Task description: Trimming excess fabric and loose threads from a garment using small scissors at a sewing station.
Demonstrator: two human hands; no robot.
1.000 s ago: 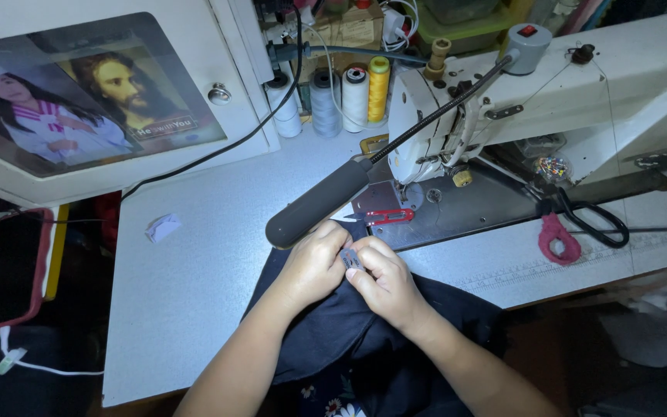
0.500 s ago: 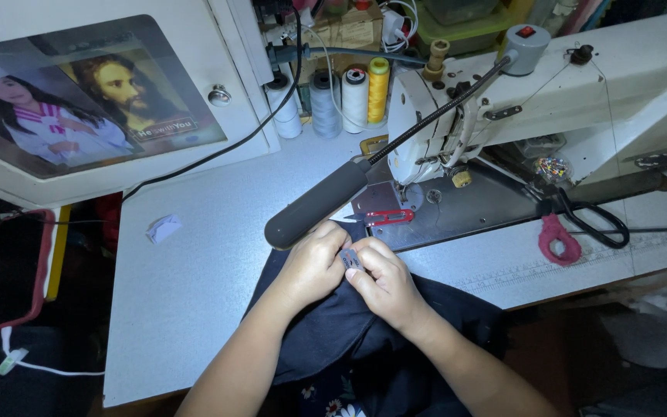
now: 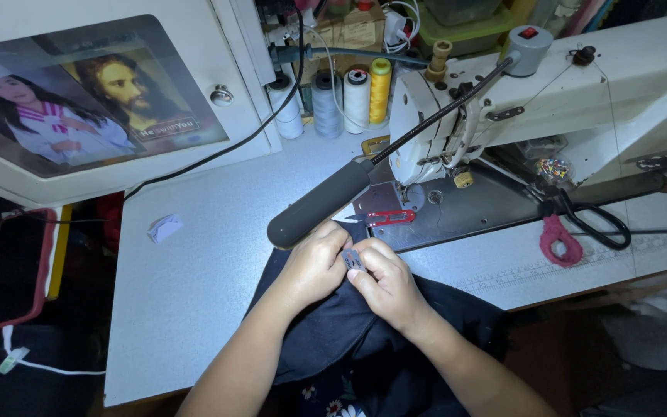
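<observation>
A dark navy garment lies over the front edge of the sewing table. My left hand grips a fold of it. My right hand pinches a small grey label against the same fold, fingertips of both hands touching. Just beyond them lie red thread snips on the metal bed of the white sewing machine. A dark lamp head on a flexible arm hangs right above my hands.
Several thread spools stand at the back. Black scissors with a pink wrapped handle lie right of the machine. A folded white paper scrap sits on the table to the left. A framed picture leans at the back left; a phone in a red case lies far left.
</observation>
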